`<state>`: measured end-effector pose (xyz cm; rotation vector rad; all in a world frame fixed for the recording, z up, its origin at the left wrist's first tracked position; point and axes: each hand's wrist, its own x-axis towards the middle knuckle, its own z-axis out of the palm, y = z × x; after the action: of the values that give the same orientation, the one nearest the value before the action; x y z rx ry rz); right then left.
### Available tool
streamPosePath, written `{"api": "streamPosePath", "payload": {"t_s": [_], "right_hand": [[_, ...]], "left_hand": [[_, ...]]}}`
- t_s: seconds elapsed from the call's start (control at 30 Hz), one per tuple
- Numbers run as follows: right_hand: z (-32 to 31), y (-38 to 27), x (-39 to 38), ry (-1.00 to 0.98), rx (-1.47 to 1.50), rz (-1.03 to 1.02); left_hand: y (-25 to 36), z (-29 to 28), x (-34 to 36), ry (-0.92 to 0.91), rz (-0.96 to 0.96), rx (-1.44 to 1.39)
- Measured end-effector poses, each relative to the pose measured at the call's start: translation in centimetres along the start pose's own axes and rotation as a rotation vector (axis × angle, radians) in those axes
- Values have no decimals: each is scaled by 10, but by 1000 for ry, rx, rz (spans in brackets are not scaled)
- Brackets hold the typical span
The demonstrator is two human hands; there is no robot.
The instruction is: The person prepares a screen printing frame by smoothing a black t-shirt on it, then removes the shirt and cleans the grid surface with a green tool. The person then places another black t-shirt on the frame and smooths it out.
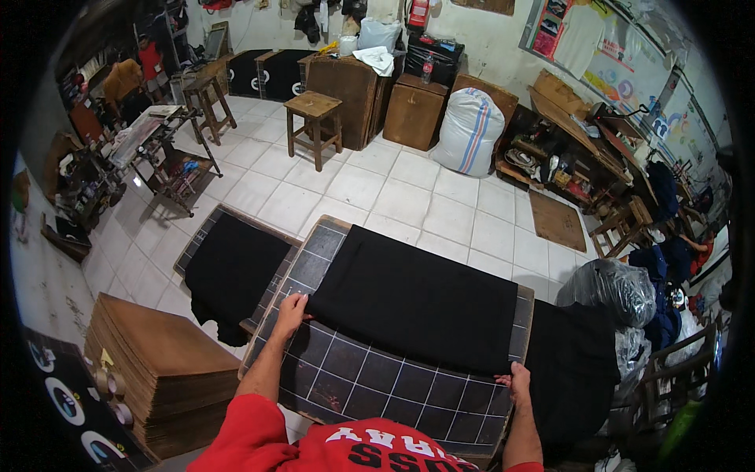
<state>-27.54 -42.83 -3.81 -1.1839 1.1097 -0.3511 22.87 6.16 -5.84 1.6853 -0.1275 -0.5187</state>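
A folded-looking black cloth [417,299] lies across a dark board with white grid lines [377,377]. My left hand [292,311] pinches the cloth's near left corner at the board's left side. At the near right corner, my right hand [515,379] grips the same edge, fingers closed. The cloth's near edge runs between both hands, and the gridded board shows bare on my side of it.
Left of the board, another board carries a black cloth [236,267]; more black cloth [570,370] hangs at the right. A stack of brown boards [157,370] stands near left, with tape rolls beside it. Plastic-wrapped bundles [613,291] sit right. Beyond are a wooden stool [314,114] and a white sack [470,130].
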Motion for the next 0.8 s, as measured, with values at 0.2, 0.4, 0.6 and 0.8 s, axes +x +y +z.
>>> {"api": "streamPosePath", "payload": {"t_s": [0.2,0.4,0.6,0.8], "right_hand": [[-4,28,-36,20,-17,19],[-12,52,-64,0,59,18],[-14,62,-89,2,38,49],[-12,63,-111,-10,13,51]], "left_hand": [[-17,-19,-36,30,70,-27],[-26,-35,-66,29,56,39],[-49,-45,-81,69,141,75],[-66,-56,-91,103,146,294]]}}
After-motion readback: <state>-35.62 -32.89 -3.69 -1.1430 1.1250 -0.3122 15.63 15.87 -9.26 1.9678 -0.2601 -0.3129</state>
